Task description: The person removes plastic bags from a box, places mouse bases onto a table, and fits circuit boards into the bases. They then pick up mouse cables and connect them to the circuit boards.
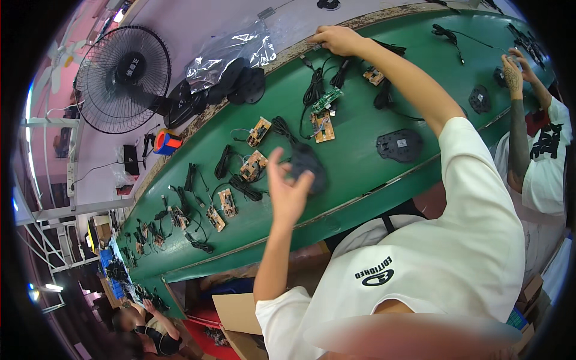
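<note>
Long green worktop (360,129) with a worn pale far edge, small circuit boards (323,126) with coiled black cables (312,91) strung along it, black mouse bases (399,145) lying flat, black mouse shell (307,166) near the front edge

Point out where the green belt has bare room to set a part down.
The green belt is bare between the circuit boards and the black mouse base, and along its near edge below them. The far edge by the right hand is crowded with coiled cables.
</note>
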The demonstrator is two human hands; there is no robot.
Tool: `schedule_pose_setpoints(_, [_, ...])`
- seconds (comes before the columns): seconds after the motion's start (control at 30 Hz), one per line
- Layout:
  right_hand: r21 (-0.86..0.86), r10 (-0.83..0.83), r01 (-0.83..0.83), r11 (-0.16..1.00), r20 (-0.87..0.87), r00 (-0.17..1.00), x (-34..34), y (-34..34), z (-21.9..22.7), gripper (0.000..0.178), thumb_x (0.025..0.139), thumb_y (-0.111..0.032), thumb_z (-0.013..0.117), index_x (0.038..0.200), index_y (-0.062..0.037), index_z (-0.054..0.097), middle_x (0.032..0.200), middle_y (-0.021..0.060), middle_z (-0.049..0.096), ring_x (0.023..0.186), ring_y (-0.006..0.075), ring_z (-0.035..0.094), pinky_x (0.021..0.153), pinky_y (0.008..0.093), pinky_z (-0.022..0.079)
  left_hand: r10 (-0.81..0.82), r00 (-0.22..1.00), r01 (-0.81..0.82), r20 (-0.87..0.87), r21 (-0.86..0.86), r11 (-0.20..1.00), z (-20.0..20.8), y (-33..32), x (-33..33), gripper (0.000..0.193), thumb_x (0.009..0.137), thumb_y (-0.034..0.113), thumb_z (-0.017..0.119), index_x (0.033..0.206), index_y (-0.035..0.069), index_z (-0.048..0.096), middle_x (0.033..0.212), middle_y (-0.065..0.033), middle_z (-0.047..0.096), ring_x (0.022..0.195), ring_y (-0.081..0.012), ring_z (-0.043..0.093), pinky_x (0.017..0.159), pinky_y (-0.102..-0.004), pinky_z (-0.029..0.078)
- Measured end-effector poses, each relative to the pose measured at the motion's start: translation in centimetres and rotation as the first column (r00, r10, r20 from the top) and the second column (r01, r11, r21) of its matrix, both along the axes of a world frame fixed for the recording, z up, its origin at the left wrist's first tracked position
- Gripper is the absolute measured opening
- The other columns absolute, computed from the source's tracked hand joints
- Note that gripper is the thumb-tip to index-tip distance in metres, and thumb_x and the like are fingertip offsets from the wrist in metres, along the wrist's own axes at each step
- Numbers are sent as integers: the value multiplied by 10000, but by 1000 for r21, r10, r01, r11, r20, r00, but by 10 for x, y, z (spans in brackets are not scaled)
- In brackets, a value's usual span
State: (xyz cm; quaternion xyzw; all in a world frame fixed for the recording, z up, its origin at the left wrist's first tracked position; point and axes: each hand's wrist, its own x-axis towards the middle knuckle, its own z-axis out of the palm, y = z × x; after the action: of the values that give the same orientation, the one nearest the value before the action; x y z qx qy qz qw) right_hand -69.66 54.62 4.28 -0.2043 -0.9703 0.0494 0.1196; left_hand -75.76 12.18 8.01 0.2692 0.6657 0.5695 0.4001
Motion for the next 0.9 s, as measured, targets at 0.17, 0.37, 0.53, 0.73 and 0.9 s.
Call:
schedule_pose_setpoints(0.17, [83,44,-56,995,136,990,4,0,13,317,841,-28,632,1124,-137,724,1141,72,654,1081,321,650,879,436,539,-496,697,95,-518,-619,780,24,-26,13,624,782,168,827,1345,55,584,1194,-140,611,741,-268,665,711,-390,548])
schedule_pose_setpoints(0.37, [187,182,-194,963,79,980,-6,-7,13,189,836,-55,601,991,-72,707,1034,94,659,1000,339,665,833,448,540,-472,266,608,-841,-234,759,3,-13,-7,653,736,240,847,1338,128,619,1360,-137,545,1223,-346,522,1024,-488,422])
schedule_pose_setpoints(0.53, [48,41,-52,997,204,978,1,9,17,183,867,-167,701,968,-15,720,878,170,735,822,319,709,753,420,560,-345,314,465,-885,-174,868,-24,6,18,689,721,478,837,1248,75,652,1201,-120,581,1092,-309,553,903,-419,451])
schedule_pose_setpoints(0.73, [60,-48,41,997,112,993,29,9,7,200,822,-199,675,900,-33,753,871,208,712,862,400,683,781,489,540,-286,291,294,-913,-199,935,-23,16,24,799,663,615,819,1194,48,631,957,-80,582,869,-253,599,701,-364,419])
schedule_pose_setpoints(0.9, [130,6,-21,991,119,993,57,8,17,164,830,-181,672,832,-23,714,889,205,694,902,406,659,819,489,522,-527,318,466,-789,-354,811,-12,25,0,666,684,503,850,1119,46,638,919,-90,641,838,-276,633,739,-411,500])
